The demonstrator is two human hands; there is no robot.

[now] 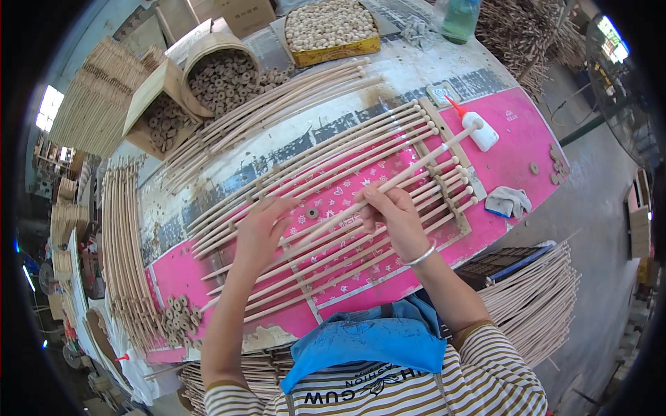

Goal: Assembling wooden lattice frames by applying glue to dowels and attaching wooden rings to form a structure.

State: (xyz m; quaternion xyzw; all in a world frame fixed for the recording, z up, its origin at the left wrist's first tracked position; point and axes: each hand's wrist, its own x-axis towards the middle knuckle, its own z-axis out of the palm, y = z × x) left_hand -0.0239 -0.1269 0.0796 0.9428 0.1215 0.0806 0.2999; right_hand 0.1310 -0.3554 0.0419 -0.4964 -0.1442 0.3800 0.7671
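Note:
My right hand [394, 213] is closed around a wooden rod [416, 166] with a round knob at its upper right end. The rod is raised slantwise over a row of similar knobbed rods [374, 149] lying in a slotted wooden rack [454, 132]. Left of it, my left hand [260, 232] hovers over the rods, slightly blurred, its thumb and fingers apart with nothing visible between them. A small brown ring [313, 213] lies between the hands. More rings are threaded on or set against the rods near the knobs and by my left fingers.
A white glue bottle [480, 132] with red tip and a grey-white glove [508, 202] lie to the right. Loose rings [182, 320] sit at the near left. Farther back are a tub of rings [225, 76], a tray of wooden balls [331, 29] and a green bottle [459, 21].

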